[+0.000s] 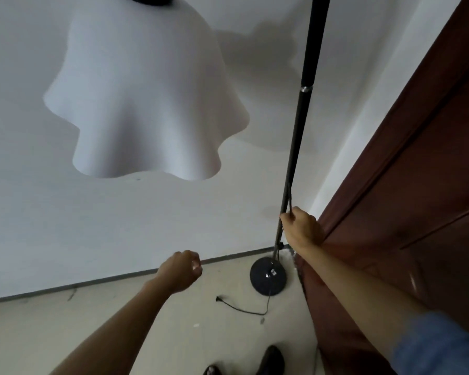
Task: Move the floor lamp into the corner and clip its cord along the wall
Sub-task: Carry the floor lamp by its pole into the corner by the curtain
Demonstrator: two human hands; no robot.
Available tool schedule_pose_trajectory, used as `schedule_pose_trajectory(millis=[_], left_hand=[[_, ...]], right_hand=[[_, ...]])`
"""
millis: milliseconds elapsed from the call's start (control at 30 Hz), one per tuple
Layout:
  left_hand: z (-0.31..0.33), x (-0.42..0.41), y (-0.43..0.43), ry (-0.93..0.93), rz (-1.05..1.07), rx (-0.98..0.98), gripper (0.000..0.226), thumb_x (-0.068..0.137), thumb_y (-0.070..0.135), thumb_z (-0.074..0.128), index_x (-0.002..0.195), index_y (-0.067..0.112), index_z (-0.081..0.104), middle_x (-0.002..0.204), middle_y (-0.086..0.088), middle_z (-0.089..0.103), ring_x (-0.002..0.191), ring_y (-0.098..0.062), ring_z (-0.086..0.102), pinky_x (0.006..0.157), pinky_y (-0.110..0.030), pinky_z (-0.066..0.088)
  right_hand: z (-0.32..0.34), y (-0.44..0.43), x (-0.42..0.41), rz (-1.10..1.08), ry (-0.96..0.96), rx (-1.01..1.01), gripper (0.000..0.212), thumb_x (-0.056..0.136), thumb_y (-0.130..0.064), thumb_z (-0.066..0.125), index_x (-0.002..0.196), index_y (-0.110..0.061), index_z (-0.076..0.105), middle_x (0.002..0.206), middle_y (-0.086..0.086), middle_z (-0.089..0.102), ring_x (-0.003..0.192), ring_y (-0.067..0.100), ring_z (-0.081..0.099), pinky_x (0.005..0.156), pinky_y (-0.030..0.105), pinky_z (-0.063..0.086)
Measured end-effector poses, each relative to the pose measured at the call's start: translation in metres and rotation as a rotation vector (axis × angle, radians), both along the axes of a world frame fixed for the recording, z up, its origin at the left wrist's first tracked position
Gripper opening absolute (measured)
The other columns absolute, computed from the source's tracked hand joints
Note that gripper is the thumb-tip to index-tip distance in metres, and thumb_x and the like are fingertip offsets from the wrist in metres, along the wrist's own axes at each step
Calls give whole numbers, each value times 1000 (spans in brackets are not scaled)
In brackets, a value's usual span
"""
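Head view: looking down toward a room corner.
Left hand (181,272): hovering at 6 o'clock, fingers curling loosely, holding nothing.
Cord (244,309): lying loose on the floor at 5 o'clock.
Right hand (299,228): fingers closing around the lamp pole (295,147) at 3 o'clock.
Lamp base (268,277): sitting in the corner beside the brown door (406,185).
Shade (144,104): hanging at 11 o'clock.
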State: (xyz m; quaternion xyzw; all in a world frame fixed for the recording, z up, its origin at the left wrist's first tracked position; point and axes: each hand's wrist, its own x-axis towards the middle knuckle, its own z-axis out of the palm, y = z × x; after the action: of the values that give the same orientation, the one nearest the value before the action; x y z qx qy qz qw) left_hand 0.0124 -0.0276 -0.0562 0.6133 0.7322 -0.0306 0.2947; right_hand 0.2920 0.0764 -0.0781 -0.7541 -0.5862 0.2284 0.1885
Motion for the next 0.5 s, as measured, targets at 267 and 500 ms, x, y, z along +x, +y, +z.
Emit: schedule_pose_trajectory(millis=[267,500], left_hand=[[-7,-11,-11,-39,32,-12,19,86,31,54,94,19,66,101,-5,70,88,-23,64,76,-35,54],[-10,-16,-22,-154,68,-52,22,89,20,49,97,14,68,103,-9,72,94,-25,65,85,-34,52]], right_hand=[[-27,-26,8,-22,427,-401,38,100,-22,51,70,-3,63,62,9,69,53,25,63,62,34,53],[51,-30,5,-291,1154,-476,32,103,-26,48,83,-4,60,63,10,76,52,20,73,44,22,55]])
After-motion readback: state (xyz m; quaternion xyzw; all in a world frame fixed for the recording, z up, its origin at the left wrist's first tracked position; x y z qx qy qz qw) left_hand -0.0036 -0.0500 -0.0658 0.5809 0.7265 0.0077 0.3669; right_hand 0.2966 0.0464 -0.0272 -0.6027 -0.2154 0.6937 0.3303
